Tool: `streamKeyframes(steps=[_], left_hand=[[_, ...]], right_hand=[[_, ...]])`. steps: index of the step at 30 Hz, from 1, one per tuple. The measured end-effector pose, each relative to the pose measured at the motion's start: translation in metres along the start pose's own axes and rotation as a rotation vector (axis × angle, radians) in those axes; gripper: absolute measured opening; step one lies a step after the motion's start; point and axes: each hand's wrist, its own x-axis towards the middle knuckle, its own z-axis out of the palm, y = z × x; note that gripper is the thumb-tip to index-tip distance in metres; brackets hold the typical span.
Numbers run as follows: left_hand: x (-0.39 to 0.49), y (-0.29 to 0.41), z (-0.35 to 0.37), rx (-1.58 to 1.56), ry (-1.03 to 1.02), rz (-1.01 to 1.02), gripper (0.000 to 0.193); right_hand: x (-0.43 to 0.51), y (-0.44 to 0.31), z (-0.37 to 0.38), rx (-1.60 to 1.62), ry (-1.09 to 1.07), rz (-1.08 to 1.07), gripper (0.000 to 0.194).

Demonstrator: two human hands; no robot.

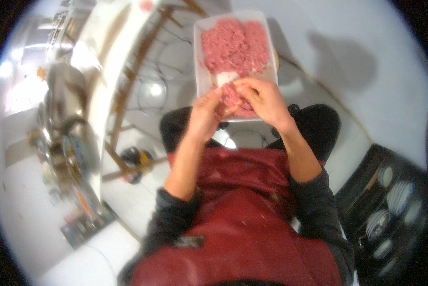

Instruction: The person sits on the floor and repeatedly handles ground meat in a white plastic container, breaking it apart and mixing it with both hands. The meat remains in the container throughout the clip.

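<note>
A white plastic tub (200, 77) stands in front of my knees. Raw minced meat (235, 44) is heaped in its far part, and a bare patch of the tub's floor shows nearer to me. Over the near end, my left hand (207, 109) and my right hand (263, 98) meet around a smaller clump of mince (232, 96). Fingers of both hands press into this clump from either side. Some of my left fingertips are hidden by the meat. More mince lies under the hands, against the near wall.
A white table (119, 53) with a wooden frame runs along the left, pans and bowls on it. A dark cabinet (364, 200) with several dishes stands at right. Below the table, a black and yellow object (137, 159) rests on the floor. I wear a red apron (235, 221).
</note>
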Motion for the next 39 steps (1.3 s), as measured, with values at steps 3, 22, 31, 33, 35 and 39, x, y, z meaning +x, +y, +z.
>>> streamKeyframes(steps=[3, 22, 31, 33, 35, 39], left_hand=[[0.001, -0.008, 0.004, 0.189, 0.006, 0.071, 0.026], [-0.007, 0.007, 0.002, 0.391, 0.103, 0.051, 0.025], [-0.003, 0.010, -0.002, 0.030, 0.011, 0.071, 0.039], [0.001, 0.006, 0.001, 0.017, 0.019, 0.083, 0.035], [0.003, 0.001, 0.005, 0.073, 0.060, 0.083, 0.030], [0.002, -0.001, 0.012, 0.280, 0.144, 0.091, 0.024]], right_hand=[[-0.003, -0.002, 0.008, -0.060, 0.018, -0.178, 0.017], [-0.004, 0.005, 0.008, 0.078, -0.026, 0.206, 0.017], [-0.003, -0.001, 0.001, -0.076, -0.076, -0.072, 0.019], [-0.006, -0.008, 0.006, -0.179, -0.023, -0.140, 0.021], [-0.006, -0.010, 0.010, -0.248, 0.016, -0.205, 0.021], [-0.004, -0.003, 0.013, 0.088, -0.061, 0.139, 0.021]])
